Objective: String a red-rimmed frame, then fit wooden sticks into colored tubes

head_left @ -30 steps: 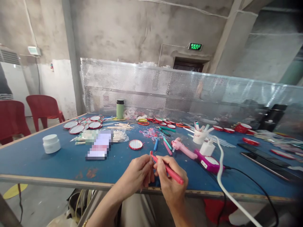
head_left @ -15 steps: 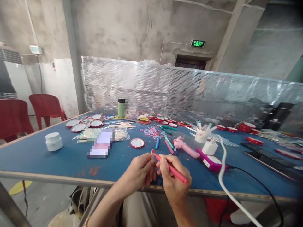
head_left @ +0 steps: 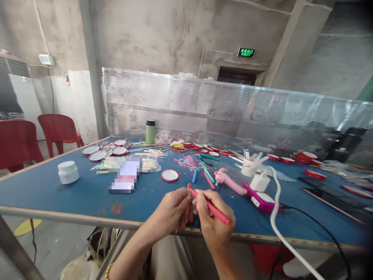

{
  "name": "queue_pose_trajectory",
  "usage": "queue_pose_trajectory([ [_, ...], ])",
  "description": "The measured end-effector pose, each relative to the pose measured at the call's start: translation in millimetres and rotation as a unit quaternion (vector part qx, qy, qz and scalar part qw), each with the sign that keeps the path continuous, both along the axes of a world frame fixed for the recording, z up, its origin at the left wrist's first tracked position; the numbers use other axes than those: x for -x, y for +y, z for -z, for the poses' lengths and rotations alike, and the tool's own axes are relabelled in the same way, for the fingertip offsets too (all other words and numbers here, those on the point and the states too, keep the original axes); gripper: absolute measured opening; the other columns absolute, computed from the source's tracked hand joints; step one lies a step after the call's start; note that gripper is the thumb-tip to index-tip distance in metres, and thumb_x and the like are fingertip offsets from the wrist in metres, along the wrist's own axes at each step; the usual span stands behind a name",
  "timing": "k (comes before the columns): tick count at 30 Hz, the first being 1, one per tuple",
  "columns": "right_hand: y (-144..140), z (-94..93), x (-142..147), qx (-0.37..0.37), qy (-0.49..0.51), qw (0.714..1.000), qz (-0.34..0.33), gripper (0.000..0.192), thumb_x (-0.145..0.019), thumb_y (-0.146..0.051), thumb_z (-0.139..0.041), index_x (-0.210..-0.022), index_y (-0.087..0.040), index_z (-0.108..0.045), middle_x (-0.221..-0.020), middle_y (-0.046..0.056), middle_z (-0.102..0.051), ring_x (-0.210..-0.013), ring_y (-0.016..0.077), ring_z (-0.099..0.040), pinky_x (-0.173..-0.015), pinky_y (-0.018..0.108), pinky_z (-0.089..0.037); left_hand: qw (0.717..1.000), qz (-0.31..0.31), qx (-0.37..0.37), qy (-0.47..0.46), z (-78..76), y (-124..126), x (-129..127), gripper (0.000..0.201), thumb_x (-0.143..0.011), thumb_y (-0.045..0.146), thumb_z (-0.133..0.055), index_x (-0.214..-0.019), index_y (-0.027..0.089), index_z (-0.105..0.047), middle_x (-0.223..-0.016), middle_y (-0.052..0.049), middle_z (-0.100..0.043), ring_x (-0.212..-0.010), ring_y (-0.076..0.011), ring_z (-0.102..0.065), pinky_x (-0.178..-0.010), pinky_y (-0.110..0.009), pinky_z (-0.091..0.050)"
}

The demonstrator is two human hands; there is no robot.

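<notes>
A red pen (head_left: 210, 207) is held slantwise in the right hand (head_left: 214, 223), whose fingers are clamped around its barrel, the upper end being raised toward the left hand (head_left: 172, 212). A thin stick-like piece (head_left: 189, 194) is pinched between the closed fingers of the left hand, and the upper end of the pen is met by it just above the fingertips; what exactly the piece is cannot be told. Both hands are held together over the near edge of the blue table (head_left: 72, 194).

Just beyond the hands, a small round red-rimmed mirror (head_left: 169, 175) is seen lying flat, with blue, green and pink pens (head_left: 204, 175) scattered beside it. To the right of these, a pink glue gun (head_left: 229, 181) is laid on its side, near a magenta device (head_left: 261, 199) into which a white charger (head_left: 258, 181) with a thick white cable (head_left: 276, 217) is plugged. A white cup (head_left: 250, 166) filled with pens is set behind it.

Farther left, a blurred packet (head_left: 125, 177) and a white jar (head_left: 68, 172) are placed well apart. More round mirrors (head_left: 97, 155) are gathered at the far left corner, near a green bottle (head_left: 150, 131) standing upright before a perforated metal screen (head_left: 204, 109). Red chairs (head_left: 58, 130) are seen beyond the table's left side.
</notes>
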State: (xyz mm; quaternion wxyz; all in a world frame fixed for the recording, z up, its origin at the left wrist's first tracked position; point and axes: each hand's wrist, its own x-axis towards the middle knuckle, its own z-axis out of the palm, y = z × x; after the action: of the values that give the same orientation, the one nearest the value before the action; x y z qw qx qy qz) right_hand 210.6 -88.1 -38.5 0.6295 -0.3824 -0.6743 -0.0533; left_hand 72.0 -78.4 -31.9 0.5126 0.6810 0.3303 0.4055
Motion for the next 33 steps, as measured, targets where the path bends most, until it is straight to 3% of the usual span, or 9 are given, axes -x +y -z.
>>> queue_pose_trajectory([
  [33,0.3,0.6,-0.7,-0.009,0.0,1.0,0.015,0.017,-0.094,-0.022,-0.054,-0.082,-0.019,-0.064,-0.066,0.001,-0.07,-0.056,0.0129,-0.067,-0.055,0.021,-0.053,1.0,0.003,0.006,-0.017,-0.3,0.7,-0.3,0.043,-0.095,0.057,-0.04,-0.076,0.019,-0.048,-0.057,0.004,-0.05,-0.042,-0.0066,-0.042,-0.037,-0.015,-0.032],
])
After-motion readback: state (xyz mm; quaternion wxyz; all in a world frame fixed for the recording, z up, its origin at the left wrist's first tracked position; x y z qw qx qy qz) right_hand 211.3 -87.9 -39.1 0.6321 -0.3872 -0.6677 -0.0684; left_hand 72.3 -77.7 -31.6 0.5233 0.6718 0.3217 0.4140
